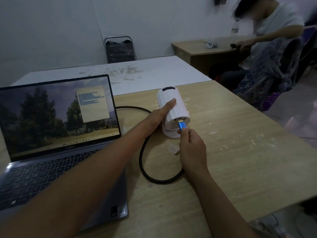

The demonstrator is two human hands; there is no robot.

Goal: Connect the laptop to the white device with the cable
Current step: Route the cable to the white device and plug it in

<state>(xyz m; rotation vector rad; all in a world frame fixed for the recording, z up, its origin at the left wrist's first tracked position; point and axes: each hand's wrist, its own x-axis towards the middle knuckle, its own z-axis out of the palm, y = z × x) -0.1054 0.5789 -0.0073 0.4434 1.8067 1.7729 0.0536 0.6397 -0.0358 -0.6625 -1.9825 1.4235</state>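
Observation:
An open laptop (56, 134) with a lit screen sits at the left of the wooden table (240, 152). A white cylindrical device (178, 107) lies on its stand at the table's middle, its port panel facing me. My left hand (159, 115) grips the device's left side, thumb on top. My right hand (192, 146) pinches the blue plug (182, 125) of a black cable (145, 169). The plug's tip is at the ports on the panel; whether it is seated I cannot tell. The cable loops on the table and runs behind the laptop.
A white table (154, 73) adjoins the far edge, with a black chair (120, 48) behind it. At the right, a seated person (267, 40) works at a brown desk (205, 48). The wooden table's right edge drops to the floor.

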